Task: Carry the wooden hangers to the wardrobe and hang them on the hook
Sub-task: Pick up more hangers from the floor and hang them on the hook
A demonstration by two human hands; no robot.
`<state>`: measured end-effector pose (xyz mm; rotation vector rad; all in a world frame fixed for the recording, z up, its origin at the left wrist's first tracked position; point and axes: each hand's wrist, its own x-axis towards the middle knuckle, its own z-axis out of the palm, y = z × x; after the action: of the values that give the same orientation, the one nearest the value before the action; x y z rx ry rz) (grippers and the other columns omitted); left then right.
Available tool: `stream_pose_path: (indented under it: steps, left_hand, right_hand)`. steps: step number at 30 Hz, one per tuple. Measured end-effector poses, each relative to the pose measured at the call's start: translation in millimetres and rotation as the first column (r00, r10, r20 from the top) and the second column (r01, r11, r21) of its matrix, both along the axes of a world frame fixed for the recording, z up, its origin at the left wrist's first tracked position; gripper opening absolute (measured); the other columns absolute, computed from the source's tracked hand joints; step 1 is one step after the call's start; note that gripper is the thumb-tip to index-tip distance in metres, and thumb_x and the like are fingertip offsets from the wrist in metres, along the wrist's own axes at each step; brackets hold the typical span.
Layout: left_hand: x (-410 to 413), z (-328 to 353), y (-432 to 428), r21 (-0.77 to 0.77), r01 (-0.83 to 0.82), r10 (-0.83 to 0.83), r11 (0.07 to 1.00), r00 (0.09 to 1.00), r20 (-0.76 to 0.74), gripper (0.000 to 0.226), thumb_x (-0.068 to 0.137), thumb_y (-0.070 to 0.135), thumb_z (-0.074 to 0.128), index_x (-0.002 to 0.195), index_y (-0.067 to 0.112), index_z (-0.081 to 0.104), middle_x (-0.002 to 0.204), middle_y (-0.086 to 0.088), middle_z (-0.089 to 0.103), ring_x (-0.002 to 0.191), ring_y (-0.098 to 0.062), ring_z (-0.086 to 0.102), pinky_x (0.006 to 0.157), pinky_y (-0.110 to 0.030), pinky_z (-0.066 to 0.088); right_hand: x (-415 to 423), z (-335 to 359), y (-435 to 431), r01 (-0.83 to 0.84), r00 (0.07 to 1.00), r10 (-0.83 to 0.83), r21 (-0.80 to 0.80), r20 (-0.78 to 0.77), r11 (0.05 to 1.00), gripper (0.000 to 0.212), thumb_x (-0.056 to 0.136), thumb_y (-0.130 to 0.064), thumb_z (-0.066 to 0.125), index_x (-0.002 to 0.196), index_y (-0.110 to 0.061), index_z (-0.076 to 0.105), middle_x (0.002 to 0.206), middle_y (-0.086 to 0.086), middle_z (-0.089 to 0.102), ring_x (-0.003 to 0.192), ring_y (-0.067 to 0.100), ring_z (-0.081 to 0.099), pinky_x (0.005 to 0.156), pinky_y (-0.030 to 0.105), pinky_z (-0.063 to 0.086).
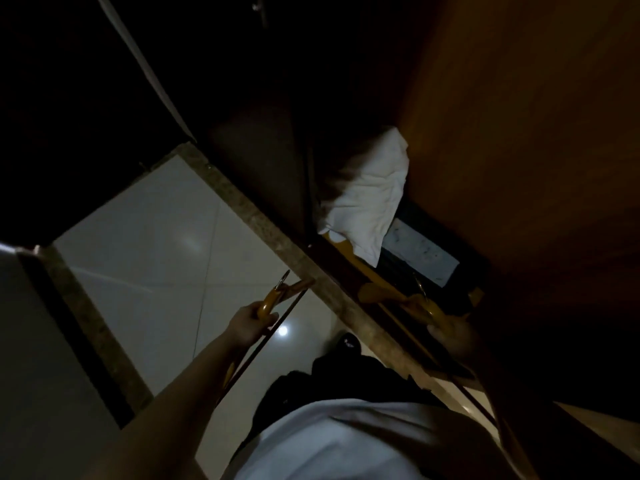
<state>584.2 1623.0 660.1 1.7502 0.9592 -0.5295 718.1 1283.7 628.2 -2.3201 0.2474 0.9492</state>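
Observation:
My left hand (250,323) grips a wooden hanger (273,297) near its metal hook, over the pale tiled floor. My right hand (453,336) holds a second wooden hanger (384,296) by its middle, reaching into the dark open wardrobe (519,133). That hanger's far arm lies close to a white cloth (367,202) inside the wardrobe. The scene is dim and tilted. No hanging hook or rail is visible.
A speckled stone threshold (263,216) runs diagonally along the wardrobe's base. A brown wooden panel forms the wardrobe's right side. A pale flat sheet (419,251) lies on the wardrobe floor beside the cloth. My white shirt and dark trousers fill the bottom centre.

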Motion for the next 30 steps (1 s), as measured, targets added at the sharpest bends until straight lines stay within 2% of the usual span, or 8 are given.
stream_pose_path:
  steps: [7,12,16,18,21,25,27,30]
  left_hand:
    - [103,23,0,-0.013,0.165,-0.163,0.986,0.982,0.099,0.014,0.091,0.007,0.050,0.103,0.008,0.057,0.083,-0.005,0.055,0.066,-0.011,0.049,0.055,-0.018,0.037]
    - [163,52,3,-0.025,0.371,-0.362,0.928,0.918,0.163,0.021,0.090,0.008,0.049,0.077,0.023,0.054,0.071,0.000,0.051,0.062,-0.010,0.046,0.052,-0.017,0.036]
    - [203,79,13,-0.063,0.496,-0.469,0.866,0.850,0.238,0.008,0.087,0.017,0.055,0.087,0.021,0.061,0.081,-0.009,0.062,0.072,-0.020,0.061,0.062,-0.024,0.052]
    - [219,96,18,-0.086,0.561,-0.513,0.823,0.801,0.309,0.018,0.084,0.035,0.058,0.099,0.024,0.062,0.099,-0.017,0.065,0.091,-0.032,0.064,0.082,-0.041,0.054]
    - [241,125,23,-0.029,0.634,-0.569,0.772,0.711,0.413,0.036,0.078,0.049,0.059,0.104,0.024,0.060,0.105,-0.023,0.063,0.098,-0.039,0.062,0.090,-0.050,0.050]
    - [270,166,22,0.058,0.722,-0.634,0.690,0.563,0.530,0.018,0.091,0.035,0.053,0.097,0.019,0.057,0.091,-0.017,0.062,0.075,-0.022,0.062,0.066,-0.026,0.049]
    - [281,187,18,0.104,0.743,-0.648,0.662,0.497,0.577,0.010,0.093,0.028,0.050,0.090,0.021,0.056,0.080,-0.001,0.059,0.063,-0.001,0.060,0.055,-0.014,0.047]
    - [295,226,12,0.186,0.761,-0.656,0.622,0.376,0.654,0.013,0.093,0.024,0.050,0.084,0.018,0.057,0.074,0.004,0.057,0.058,0.005,0.059,0.053,-0.010,0.047]
  right_hand:
    - [74,34,11,0.073,0.979,-0.068,-0.018,0.194,0.997,0.035,0.090,-0.028,0.057,0.115,-0.004,0.056,0.106,0.013,0.056,0.104,0.032,0.055,0.092,0.041,0.040]
    - [107,69,20,0.164,0.909,-0.167,0.041,0.383,0.986,0.040,0.088,-0.032,0.058,0.118,-0.006,0.055,0.113,0.014,0.057,0.113,0.035,0.053,0.095,0.043,0.040]
    - [120,104,32,0.256,0.848,-0.241,0.033,0.473,0.966,0.042,0.091,-0.030,0.054,0.129,-0.014,0.050,0.125,0.013,0.055,0.116,0.031,0.050,0.095,0.039,0.037]
    - [126,127,37,0.248,0.822,-0.237,0.049,0.518,0.967,0.042,0.092,-0.029,0.052,0.132,-0.016,0.046,0.124,0.011,0.055,0.116,0.028,0.050,0.093,0.035,0.035]
    - [130,163,40,0.228,0.801,-0.196,0.015,0.566,0.974,0.045,0.093,-0.033,0.049,0.134,-0.019,0.040,0.116,0.007,0.056,0.111,0.027,0.052,0.092,0.040,0.039]
    - [127,204,43,0.264,0.703,-0.170,-0.032,0.691,0.964,0.039,0.091,-0.040,0.050,0.126,-0.022,0.045,0.080,-0.008,0.053,0.089,0.023,0.057,0.080,0.036,0.043]
    - [128,226,44,0.295,0.657,-0.163,-0.053,0.736,0.954,0.039,0.091,-0.042,0.049,0.124,-0.022,0.047,0.084,-0.005,0.057,0.095,0.027,0.058,0.085,0.041,0.044]
    - [129,264,44,0.354,0.560,-0.165,-0.054,0.812,0.934,0.042,0.090,-0.044,0.049,0.125,-0.020,0.049,0.106,0.008,0.064,0.107,0.033,0.057,0.090,0.045,0.044]
